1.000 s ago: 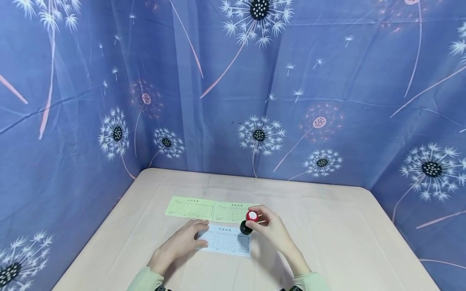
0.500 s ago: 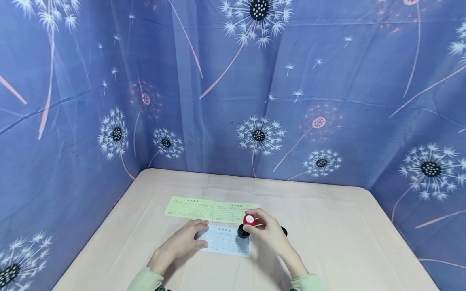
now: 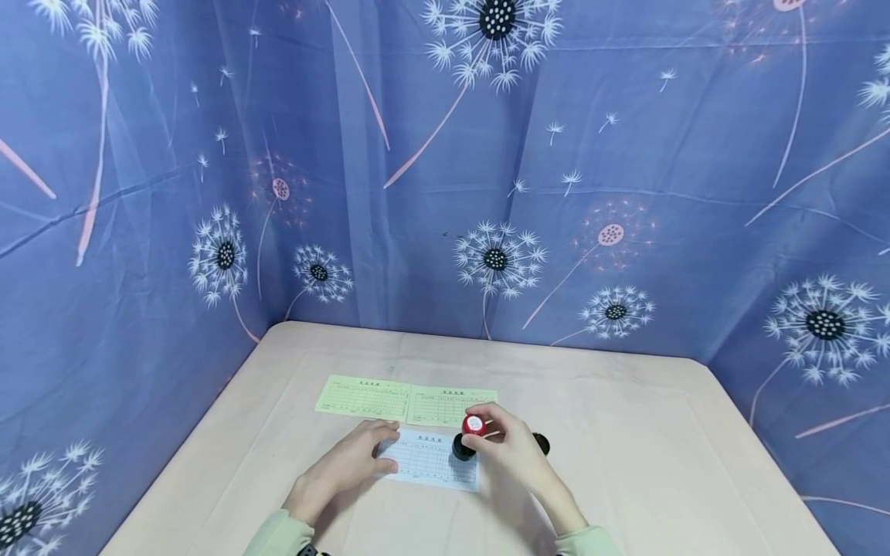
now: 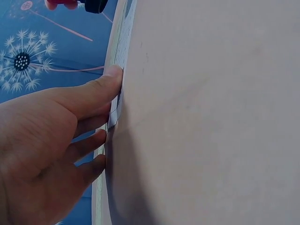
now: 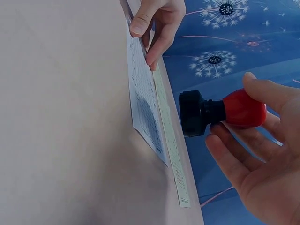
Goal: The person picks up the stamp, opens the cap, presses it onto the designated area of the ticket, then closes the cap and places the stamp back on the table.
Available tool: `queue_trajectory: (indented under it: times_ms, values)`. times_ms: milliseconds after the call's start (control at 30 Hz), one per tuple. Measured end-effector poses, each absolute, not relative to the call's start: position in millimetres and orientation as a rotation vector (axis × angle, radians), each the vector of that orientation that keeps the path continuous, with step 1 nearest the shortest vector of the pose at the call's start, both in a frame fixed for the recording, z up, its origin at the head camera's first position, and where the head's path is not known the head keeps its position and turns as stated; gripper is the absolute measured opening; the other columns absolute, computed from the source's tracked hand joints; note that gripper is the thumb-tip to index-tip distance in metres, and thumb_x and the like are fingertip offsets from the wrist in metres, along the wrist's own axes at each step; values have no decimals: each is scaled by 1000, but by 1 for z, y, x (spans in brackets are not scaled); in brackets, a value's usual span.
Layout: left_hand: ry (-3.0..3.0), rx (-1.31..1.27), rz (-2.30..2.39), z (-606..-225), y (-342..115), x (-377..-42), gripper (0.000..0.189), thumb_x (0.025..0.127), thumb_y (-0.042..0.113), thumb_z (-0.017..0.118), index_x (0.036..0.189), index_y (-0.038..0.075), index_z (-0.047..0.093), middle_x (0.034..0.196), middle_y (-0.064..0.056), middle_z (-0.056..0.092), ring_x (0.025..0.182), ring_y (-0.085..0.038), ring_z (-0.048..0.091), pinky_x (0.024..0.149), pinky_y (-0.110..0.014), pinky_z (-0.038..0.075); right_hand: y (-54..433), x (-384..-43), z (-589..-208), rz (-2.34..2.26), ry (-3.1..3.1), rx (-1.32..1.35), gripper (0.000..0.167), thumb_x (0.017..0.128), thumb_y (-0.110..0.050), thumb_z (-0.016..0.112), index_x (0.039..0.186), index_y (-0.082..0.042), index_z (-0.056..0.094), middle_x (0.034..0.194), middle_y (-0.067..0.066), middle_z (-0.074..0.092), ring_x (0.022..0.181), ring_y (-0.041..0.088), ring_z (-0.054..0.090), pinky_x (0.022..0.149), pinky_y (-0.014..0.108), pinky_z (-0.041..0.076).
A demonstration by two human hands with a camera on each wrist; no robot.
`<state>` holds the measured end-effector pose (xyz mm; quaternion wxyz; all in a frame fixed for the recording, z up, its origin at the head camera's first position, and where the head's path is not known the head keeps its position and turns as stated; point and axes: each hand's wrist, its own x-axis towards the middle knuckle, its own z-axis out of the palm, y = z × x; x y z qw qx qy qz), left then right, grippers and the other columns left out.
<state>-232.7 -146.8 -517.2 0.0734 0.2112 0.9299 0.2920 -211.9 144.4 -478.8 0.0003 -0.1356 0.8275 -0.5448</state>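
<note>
My right hand (image 3: 514,448) holds a stamp (image 5: 243,108) by its red knob, between thumb and fingers. Its black round base (image 5: 191,113) hangs above the right end of a pale blue printed form (image 3: 434,467), with a gap between base and paper in the right wrist view. My left hand (image 3: 351,455) rests on the left end of that form, fingers and thumb spread and touching it; the left wrist view shows the thumb (image 4: 110,79) on the paper.
Two green printed forms (image 3: 365,398) lie side by side behind the blue one. A black object (image 3: 542,443) sits just right of my right hand, partly hidden by it. Blue dandelion-print cloth (image 3: 417,255) hangs behind and beside the pale table (image 3: 626,432).
My right hand has moved a little left and towards me with the stamp, over the blue form. The black object beside it has come into sight. My left hand stays put.
</note>
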Motion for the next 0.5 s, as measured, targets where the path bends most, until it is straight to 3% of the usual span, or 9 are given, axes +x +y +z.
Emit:
queue_trajectory:
  times_ms: [500]
  values:
    - [2771,619,894,-518,-147,-233,65,80,40,74,132,4,61,150,-9,50,142,-35,40,118,-52,34,139,-213,-490,-1628,2610,-468,44,84,-22,80,122,-7,64,110,7,70,84,20,69,79,23,56]
